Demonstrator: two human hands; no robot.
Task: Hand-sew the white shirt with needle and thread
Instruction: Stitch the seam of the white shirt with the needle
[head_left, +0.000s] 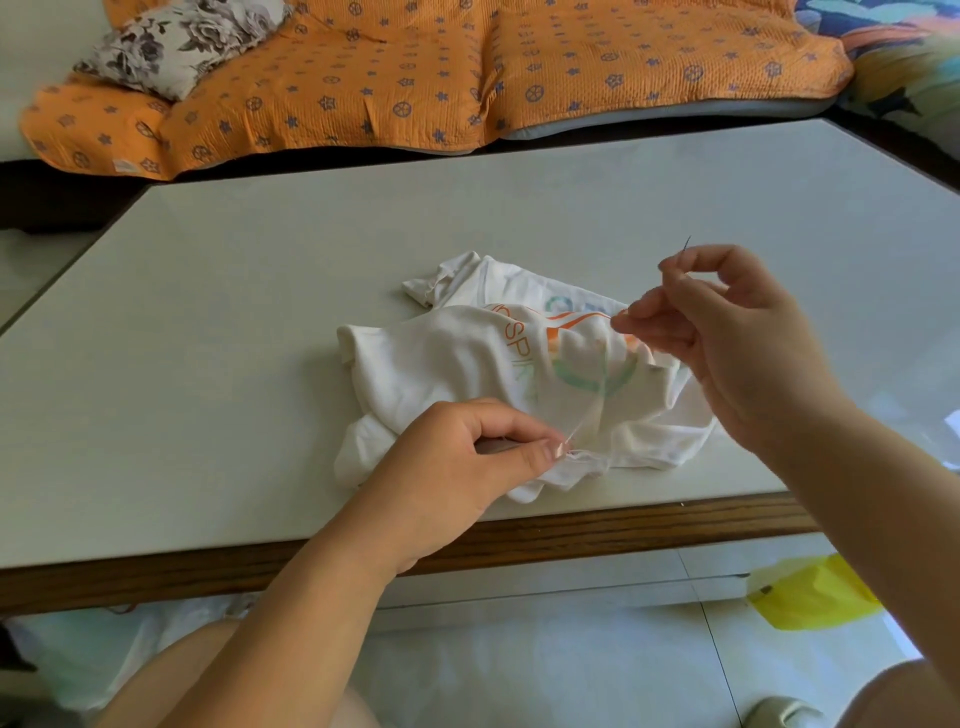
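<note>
The shirt (467, 374) lies crumpled near the front edge of the surface (260, 312), its hem pinched by the left hand (467, 467). The right hand (727, 332) grips the needle (685, 244) high above it, with thread (575, 432) running back to the hem. Looks mid-stitch to me; how much seam remains I can't tell.

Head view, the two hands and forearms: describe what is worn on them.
The left hand and right hand are bare: no gloves, and no rings show on the visible fingers. The left forearm and right forearm are bare too, with no sleeve, watch or bracelet in view.
</note>
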